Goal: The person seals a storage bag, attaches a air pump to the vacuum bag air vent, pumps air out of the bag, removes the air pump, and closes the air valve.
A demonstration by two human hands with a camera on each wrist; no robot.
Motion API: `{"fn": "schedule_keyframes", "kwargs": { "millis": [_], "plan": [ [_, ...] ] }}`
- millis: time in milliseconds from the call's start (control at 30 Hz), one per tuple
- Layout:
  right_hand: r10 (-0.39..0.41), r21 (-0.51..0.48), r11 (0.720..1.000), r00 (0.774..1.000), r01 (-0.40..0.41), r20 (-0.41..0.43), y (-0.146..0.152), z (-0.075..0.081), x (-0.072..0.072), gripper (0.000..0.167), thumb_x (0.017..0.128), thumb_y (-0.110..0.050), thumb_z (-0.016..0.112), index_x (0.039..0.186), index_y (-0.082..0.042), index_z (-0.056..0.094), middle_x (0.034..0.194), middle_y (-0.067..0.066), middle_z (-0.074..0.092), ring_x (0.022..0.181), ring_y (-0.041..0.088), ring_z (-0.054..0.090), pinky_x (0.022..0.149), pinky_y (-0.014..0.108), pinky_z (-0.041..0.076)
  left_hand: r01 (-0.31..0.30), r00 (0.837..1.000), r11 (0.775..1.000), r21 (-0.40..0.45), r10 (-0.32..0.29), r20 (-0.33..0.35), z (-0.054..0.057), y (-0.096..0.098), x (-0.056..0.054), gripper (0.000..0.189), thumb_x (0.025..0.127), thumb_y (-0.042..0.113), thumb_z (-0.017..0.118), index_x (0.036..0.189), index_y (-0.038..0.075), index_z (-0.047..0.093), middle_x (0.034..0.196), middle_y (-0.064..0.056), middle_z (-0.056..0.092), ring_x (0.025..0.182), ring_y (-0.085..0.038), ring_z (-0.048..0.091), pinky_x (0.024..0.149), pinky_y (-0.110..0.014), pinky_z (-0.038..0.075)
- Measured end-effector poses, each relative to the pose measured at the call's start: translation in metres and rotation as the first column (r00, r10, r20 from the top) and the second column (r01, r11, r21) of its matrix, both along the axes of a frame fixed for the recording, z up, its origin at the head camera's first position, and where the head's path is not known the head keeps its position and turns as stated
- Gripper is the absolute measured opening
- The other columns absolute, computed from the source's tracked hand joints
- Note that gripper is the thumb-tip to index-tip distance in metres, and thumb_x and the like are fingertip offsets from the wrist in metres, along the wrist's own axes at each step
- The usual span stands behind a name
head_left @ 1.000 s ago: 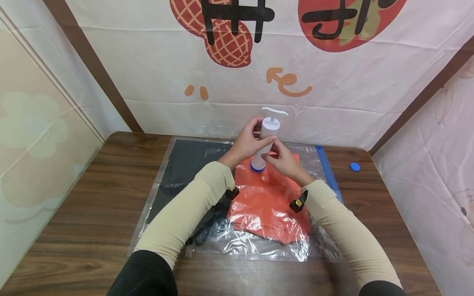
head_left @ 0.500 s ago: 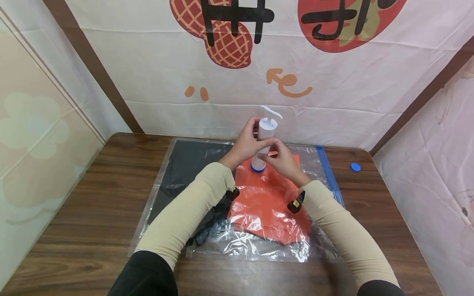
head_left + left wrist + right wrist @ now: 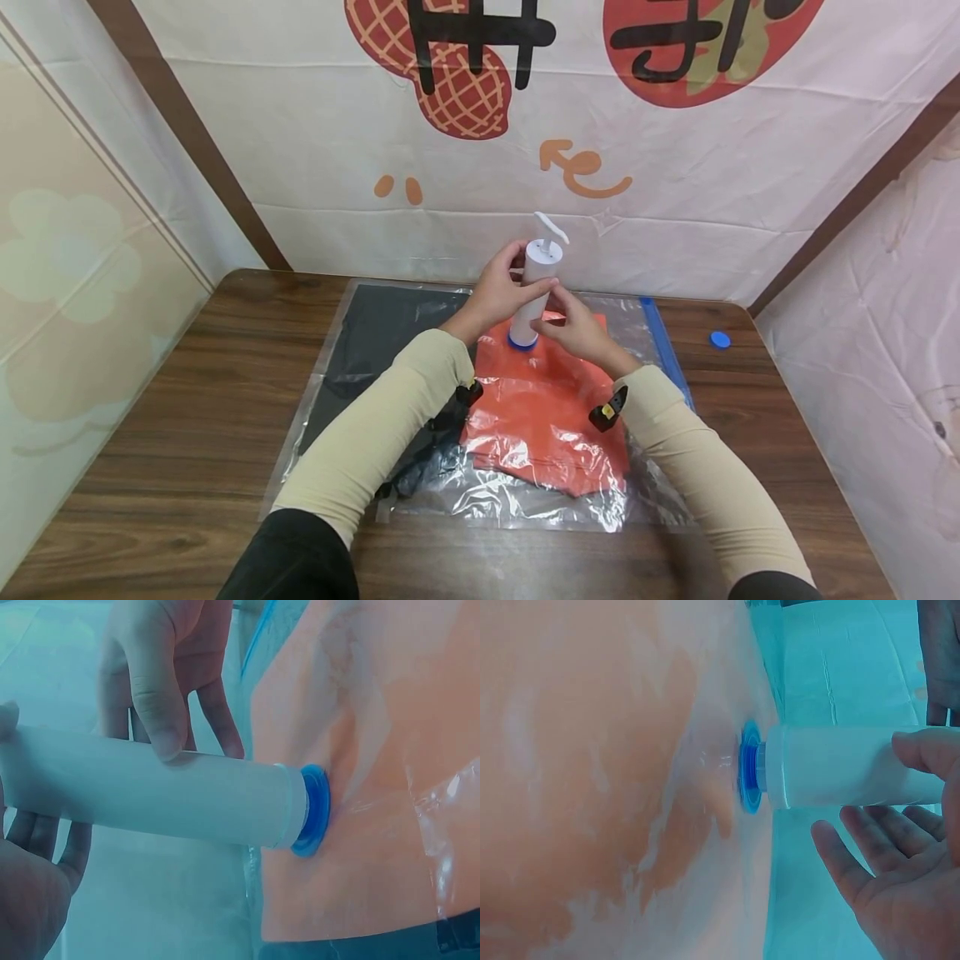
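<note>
A white hand pump (image 3: pixel 528 321) with a T-shaped handle (image 3: pixel 553 228) stands slightly tilted over the blue valve (image 3: pixel 521 342) of a clear vacuum storage bag (image 3: pixel 517 507). My left hand (image 3: pixel 497 287) holds the upper part of the pump's barrel, thumb across the front. Lower down, my right hand (image 3: pixel 581 329) has its thumb against the barrel. In the right wrist view its fingers (image 3: pixel 831 851) are spread loosely beside the barrel. Orange cloth (image 3: pixel 543 400) lies inside the bag under the valve, with dark cloth (image 3: pixel 397 325) to its left.
The bag has a blue zip strip (image 3: pixel 660 337) along its right side. A round blue cap (image 3: pixel 719 339) lies on the wooden table (image 3: pixel 187 400) at the right. Printed fabric (image 3: pixel 322 150) hangs behind the table's back edge.
The pump's handle has turned from nearly crosswise to a steeper slant. My right hand shifts slightly left, then back right, while my left hand stays on the barrel.
</note>
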State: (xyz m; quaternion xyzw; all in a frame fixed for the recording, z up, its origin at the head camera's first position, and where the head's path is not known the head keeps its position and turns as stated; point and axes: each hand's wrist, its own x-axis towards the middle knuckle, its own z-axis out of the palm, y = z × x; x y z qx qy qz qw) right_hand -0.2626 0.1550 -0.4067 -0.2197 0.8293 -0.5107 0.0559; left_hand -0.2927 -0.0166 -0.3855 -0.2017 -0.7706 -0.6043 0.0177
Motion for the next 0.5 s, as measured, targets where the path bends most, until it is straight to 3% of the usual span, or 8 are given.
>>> {"fn": "schedule_keyframes", "kwargs": {
  "millis": [67, 267, 500],
  "plan": [
    [-0.004, 0.010, 1.000, 1.000, 0.004, -0.003, 0.000, -0.001, -0.001, 0.061, 0.097, 0.005, 0.063, 0.151, 0.007, 0.035, 0.143, 0.029, 0.051, 0.133, 0.044, 0.051, 0.105, 0.054, 0.046, -0.002, 1.000, 1.000, 0.006, 0.002, -0.001, 0.000, 0.000, 0.000, 0.065, 0.091, 0.018, 0.080, 0.145, 0.009, 0.046, 0.128, -0.010, 0.058, 0.114, -0.025, 0.060, 0.098, -0.043, 0.050],
    [-0.032, -0.010, 0.999, 0.999, 0.032, -0.018, 0.004, -0.026, -0.018, 0.059, 0.098, -0.002, 0.066, 0.151, 0.001, 0.040, 0.136, 0.026, 0.059, 0.128, 0.040, 0.056, 0.105, 0.055, 0.046, -0.004, 1.000, 0.999, 0.035, 0.004, 0.011, 0.000, 0.000, 0.001, 0.069, 0.089, 0.017, 0.081, 0.145, 0.009, 0.041, 0.131, -0.010, 0.055, 0.117, -0.025, 0.057, 0.100, -0.042, 0.049],
    [-0.077, -0.001, 0.997, 0.997, 0.077, -0.016, 0.005, -0.031, -0.020, 0.055, 0.095, -0.016, 0.074, 0.143, -0.008, 0.048, 0.119, 0.016, 0.065, 0.115, 0.030, 0.062, 0.098, 0.050, 0.052, -0.002, 1.000, 0.999, 0.032, 0.002, -0.007, -0.002, 0.000, -0.001, 0.064, 0.088, 0.015, 0.082, 0.138, 0.006, 0.044, 0.127, -0.011, 0.056, 0.114, -0.025, 0.058, 0.098, -0.040, 0.049]
  ]
}}
